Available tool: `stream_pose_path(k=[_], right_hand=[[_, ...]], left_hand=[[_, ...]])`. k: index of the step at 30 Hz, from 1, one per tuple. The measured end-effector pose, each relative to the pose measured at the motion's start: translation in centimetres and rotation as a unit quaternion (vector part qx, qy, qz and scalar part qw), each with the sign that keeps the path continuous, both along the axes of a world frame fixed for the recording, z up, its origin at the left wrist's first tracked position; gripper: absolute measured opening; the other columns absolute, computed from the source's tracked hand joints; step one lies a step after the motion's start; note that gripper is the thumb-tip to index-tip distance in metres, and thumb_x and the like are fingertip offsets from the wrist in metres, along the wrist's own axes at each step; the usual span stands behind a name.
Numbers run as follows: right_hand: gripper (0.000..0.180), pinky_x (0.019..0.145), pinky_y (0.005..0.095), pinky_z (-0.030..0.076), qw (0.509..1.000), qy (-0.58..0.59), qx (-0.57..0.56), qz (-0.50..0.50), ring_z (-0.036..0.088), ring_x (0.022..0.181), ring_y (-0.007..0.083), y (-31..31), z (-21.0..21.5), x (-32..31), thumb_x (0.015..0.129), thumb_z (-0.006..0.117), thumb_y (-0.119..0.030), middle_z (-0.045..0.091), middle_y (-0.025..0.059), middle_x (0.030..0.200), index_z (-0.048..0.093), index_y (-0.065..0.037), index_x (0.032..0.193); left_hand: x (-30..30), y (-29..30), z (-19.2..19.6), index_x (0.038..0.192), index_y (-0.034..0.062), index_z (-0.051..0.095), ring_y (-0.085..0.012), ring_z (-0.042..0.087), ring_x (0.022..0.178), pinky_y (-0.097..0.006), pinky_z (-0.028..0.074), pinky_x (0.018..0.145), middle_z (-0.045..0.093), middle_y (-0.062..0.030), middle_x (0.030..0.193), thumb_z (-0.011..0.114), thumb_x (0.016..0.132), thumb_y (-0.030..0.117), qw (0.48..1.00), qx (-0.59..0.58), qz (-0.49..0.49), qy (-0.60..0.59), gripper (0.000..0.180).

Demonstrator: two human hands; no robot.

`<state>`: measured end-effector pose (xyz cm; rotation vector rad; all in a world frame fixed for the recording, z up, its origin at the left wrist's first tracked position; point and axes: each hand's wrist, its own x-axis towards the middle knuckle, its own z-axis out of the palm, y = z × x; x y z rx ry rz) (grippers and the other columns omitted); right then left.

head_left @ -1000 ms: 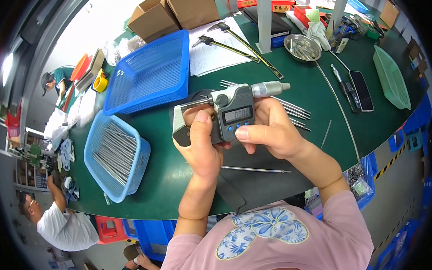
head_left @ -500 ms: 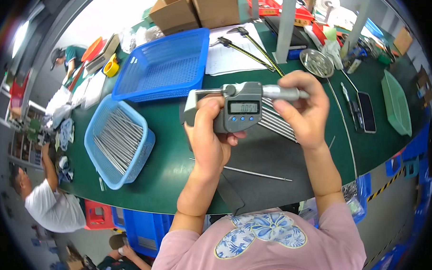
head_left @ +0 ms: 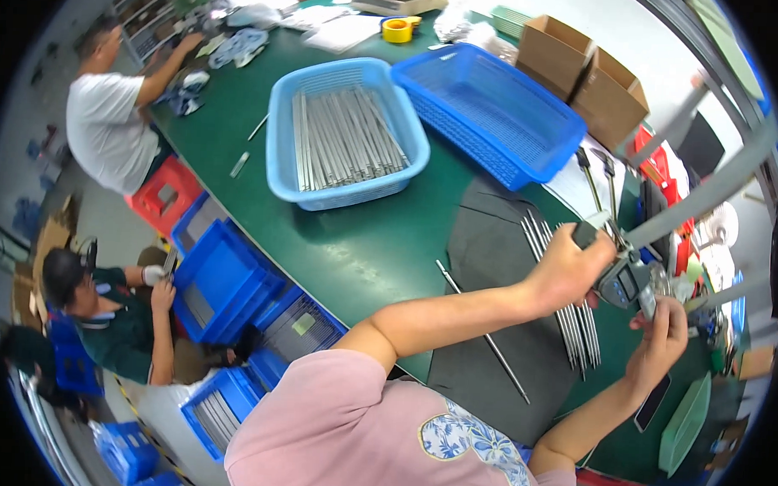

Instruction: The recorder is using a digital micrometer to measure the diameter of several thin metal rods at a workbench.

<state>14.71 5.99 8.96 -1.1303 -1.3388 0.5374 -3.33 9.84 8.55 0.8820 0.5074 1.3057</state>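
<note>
A grey digital micrometer (head_left: 625, 282) is held above the right part of the dark mat (head_left: 475, 237). My left hand (head_left: 563, 275) grips its frame, with the fingers wrapped round it. My right hand (head_left: 662, 336) pinches the thimble end. Whether anything sits between the micrometer's jaws cannot be made out. Beneath and beside my left hand, several thin metal rods (head_left: 568, 328) lie on the mat. A single rod (head_left: 486, 334) lies apart from them, under my left forearm.
Left of the mat stands a light-blue basket (head_left: 277, 145) of metal rods, beside a darker blue basket (head_left: 521, 149). Calipers (head_left: 589, 177) rest on paper at the back right. A phone (head_left: 652, 403) and green tray (head_left: 684, 425) lie right. Coworkers (head_left: 110, 122) are at the left.
The view has swung toward the left, so the table appears turned and both hands now show at the right. Both hands keep hold of the micrometer, which is seen tilted now.
</note>
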Motion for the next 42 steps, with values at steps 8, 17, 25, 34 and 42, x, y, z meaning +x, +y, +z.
stream_pose_path(k=[8,17,25,34,42], right_hand=[[0.019,0.061,0.0233,0.043,0.985,0.078,0.151,0.012,0.052,0.063,0.0149,0.2,0.8,-0.2,0.079,0.051,-0.016,0.053,0.0109,0.077,0.053,0.002,0.085],[0.025,0.077,0.0314,0.041,0.971,-0.018,0.184,0.153,0.052,0.081,0.0192,-0.8,1.0,-0.1,0.062,0.066,-0.008,0.053,0.0108,0.087,0.053,0.0,0.082],[0.034,0.059,0.03,0.044,0.892,0.378,0.044,0.244,0.052,0.072,0.0175,-0.1,0.3,-2.6,0.079,0.045,-0.025,0.05,0.015,0.086,0.047,0.007,0.092],[0.027,0.079,0.0366,0.043,0.923,0.186,0.285,0.178,0.051,0.078,0.0214,-0.3,0.7,0.0,0.068,0.051,-0.009,0.049,0.0125,0.086,0.049,0.0,0.093],[0.073,0.076,0.0342,0.042,0.924,0.27,0.086,0.257,0.045,0.098,0.0237,1.4,-3.5,-5.3,0.072,0.043,-0.05,0.04,0.0156,0.113,0.028,0.003,0.12]], left_hand=[[-0.8,0.1,0.3,0.071,0.0018,0.056,-0.0092,0.048,0.036,-0.019,0.035,0.03,0.055,-0.0057,0.058,0.046,0.077,0.019,0.998,-0.007,0.024,0.05,0.021],[-0.5,0.0,0.4,0.07,-0.0021,0.053,-0.01,0.047,0.036,-0.018,0.031,0.029,0.054,-0.0085,0.056,0.041,0.078,0.016,0.999,-0.001,-0.032,0.005,0.023],[-0.5,-0.9,-0.1,0.073,-0.0024,0.053,-0.0109,0.048,0.038,-0.019,0.032,0.03,0.054,-0.0091,0.057,0.038,0.079,0.014,1.0,0.017,0.005,-0.005,0.023],[-0.2,-0.2,0.3,0.071,-0.0014,0.052,-0.0108,0.047,0.036,-0.019,0.032,0.03,0.054,-0.0093,0.056,0.04,0.079,0.016,0.999,-0.002,-0.035,-0.018,0.023],[1.4,-1.7,-1.3,0.084,0.0031,0.055,-0.0108,0.054,0.05,-0.022,0.04,0.035,0.056,-0.0052,0.072,0.044,0.08,0.03,0.998,-0.009,0.065,0.001,0.029]])
